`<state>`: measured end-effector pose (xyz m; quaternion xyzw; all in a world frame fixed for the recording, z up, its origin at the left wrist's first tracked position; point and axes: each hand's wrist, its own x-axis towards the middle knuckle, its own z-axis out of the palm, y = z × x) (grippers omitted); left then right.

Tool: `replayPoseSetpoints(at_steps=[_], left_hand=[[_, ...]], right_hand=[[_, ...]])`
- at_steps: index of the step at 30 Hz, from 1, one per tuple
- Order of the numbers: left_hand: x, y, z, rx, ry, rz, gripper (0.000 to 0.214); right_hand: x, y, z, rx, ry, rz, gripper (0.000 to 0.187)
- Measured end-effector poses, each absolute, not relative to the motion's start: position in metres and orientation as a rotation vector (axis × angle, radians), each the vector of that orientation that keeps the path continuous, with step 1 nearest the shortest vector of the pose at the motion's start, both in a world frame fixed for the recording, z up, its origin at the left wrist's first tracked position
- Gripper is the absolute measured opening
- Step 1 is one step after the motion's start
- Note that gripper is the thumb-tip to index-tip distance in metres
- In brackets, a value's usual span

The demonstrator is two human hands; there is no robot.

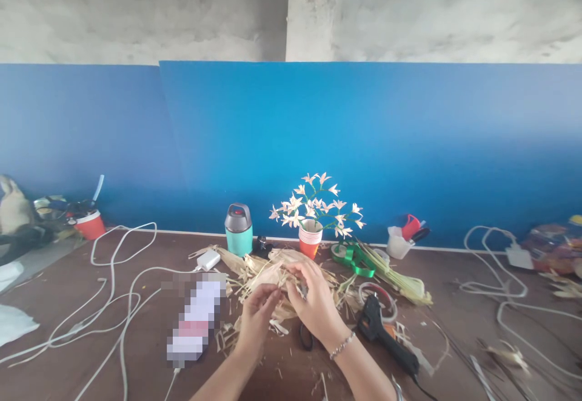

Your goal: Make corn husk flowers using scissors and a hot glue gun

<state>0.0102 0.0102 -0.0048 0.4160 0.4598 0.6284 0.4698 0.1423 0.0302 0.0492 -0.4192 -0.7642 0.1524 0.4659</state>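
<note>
My left hand (260,313) is low over a heap of pale dried husks (248,267), thumb and forefinger pressed together in a pinch. What lies in that pinch blends with the husks behind it. Just to the right, my right hand (314,298) is curved, thumb and fingers apart, with nothing plainly between them. Behind the hands, a stack of red and white paper cups (310,240) holds a spray of pale flowers (313,204) on green stems. A black glue gun (384,334) lies beside my right forearm.
A teal flask (239,234) stands behind the husks. Right of the cups are green ribbon (357,259), a bundle of green stalks (400,276), a tape roll (386,304) and a white cup (399,244) of tools. White cables (122,304) and a blurred-out phone-like object (195,322) lie left.
</note>
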Motion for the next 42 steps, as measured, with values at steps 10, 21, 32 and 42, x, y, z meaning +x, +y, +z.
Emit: replayPoseSetpoints(at_steps=[10,21,32,42], left_hand=[[0.011,0.009,-0.008,1.128,1.139,1.51,0.024],[0.005,0.006,-0.006,1.719,1.417,1.724,0.012],[0.003,0.007,-0.007,1.915,1.443,1.786,0.009],[0.003,0.005,-0.003,2.019,1.397,1.839,0.012]], right_hand=[[0.143,0.035,0.056,-1.202,-1.473,1.222,0.026],[0.141,0.034,0.055,-1.285,-1.519,1.219,0.025],[0.139,0.034,0.042,-1.247,-1.54,1.24,0.024],[0.14,0.031,0.048,-1.231,-1.534,1.286,0.023]])
